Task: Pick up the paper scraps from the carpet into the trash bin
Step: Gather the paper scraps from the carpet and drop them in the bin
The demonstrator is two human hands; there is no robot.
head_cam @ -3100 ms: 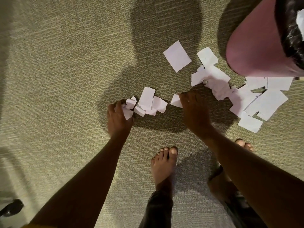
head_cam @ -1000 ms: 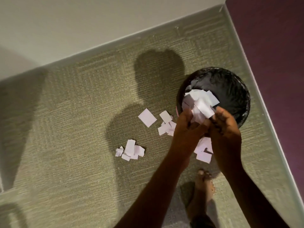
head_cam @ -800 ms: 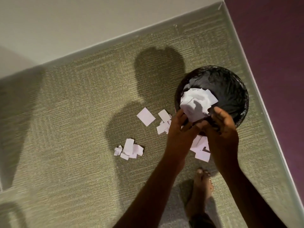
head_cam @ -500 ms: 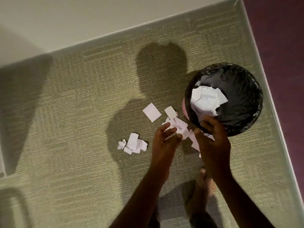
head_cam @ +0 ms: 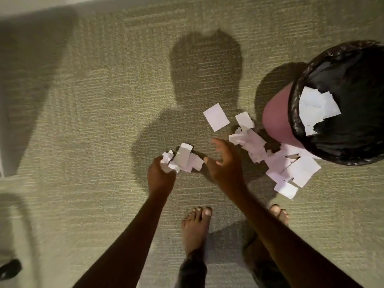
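Note:
A small cluster of white paper scraps (head_cam: 184, 159) lies on the olive carpet (head_cam: 93, 121). My left hand (head_cam: 160, 176) is at its left edge, fingers curled on the nearest scraps. My right hand (head_cam: 224, 165) hovers just right of the cluster, fingers spread and empty. A bigger heap of scraps (head_cam: 278, 163) spreads from the middle to the foot of the pink trash bin (head_cam: 276, 119). The bin has a black liner, and white scraps (head_cam: 318, 109) lie inside it. One flat scrap (head_cam: 216, 116) lies apart, farther out.
My bare feet (head_cam: 196, 229) stand on the carpet just behind the hands. A pale wall base (head_cam: 41, 5) runs along the top left. A dark object (head_cam: 10, 269) shows at the bottom left corner.
Both hands let a handful of scraps fall into the bin, then came down to the small cluster on the carpet. The view dropped closer to the floor.

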